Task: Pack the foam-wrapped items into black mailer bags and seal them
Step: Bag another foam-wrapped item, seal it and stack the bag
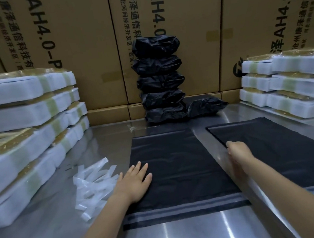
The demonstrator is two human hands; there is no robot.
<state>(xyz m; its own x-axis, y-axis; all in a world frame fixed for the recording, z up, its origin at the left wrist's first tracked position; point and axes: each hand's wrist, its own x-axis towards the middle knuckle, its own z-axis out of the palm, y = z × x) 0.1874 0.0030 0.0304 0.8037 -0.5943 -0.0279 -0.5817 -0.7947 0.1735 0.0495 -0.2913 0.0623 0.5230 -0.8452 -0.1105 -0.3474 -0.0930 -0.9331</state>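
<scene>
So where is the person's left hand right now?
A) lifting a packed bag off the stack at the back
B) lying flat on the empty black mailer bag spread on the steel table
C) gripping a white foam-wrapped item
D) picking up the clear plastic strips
B: the left hand lies with straight fingers on the flat black mailer bag, apart from the foam-wrapped items and clear strips.

steel table (194, 232), mailer bags (177, 165), foam-wrapped stacks (26, 133)

"AH4.0-P" on cardboard cartons (76, 40)
</scene>
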